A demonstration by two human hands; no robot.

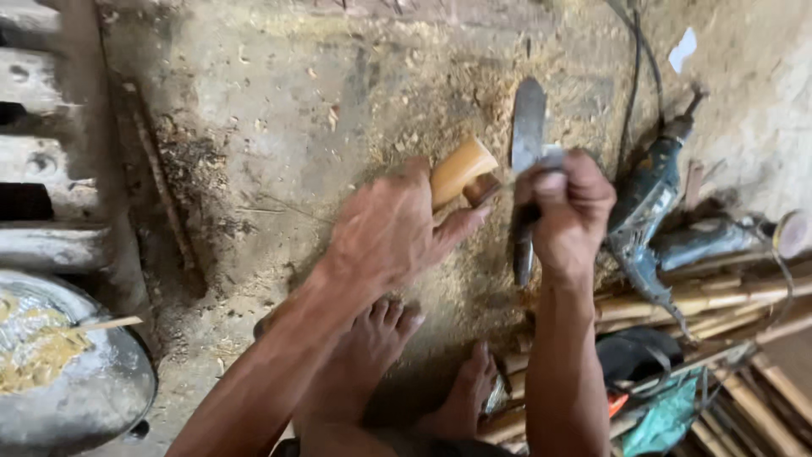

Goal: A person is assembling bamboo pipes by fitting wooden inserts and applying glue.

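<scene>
My left hand [391,230] grips a short tan bamboo tube [459,172], its open end turned up and to the right. My right hand [568,210] is closed around a small tool [548,157] held just right of the tube's mouth; the tool's tip is blurred. A large grey knife [526,161] lies on the ground behind my right hand, blade pointing away. Both my bare feet [382,347] rest on the sawdust-covered floor below the hands.
A teal power drill [650,203] with its cable lies right of my right hand. Several bamboo sticks [719,305] are piled at lower right. A round metal pan [93,381] with yellowish shavings sits at lower left. Grey wooden slats [42,152] line the left edge.
</scene>
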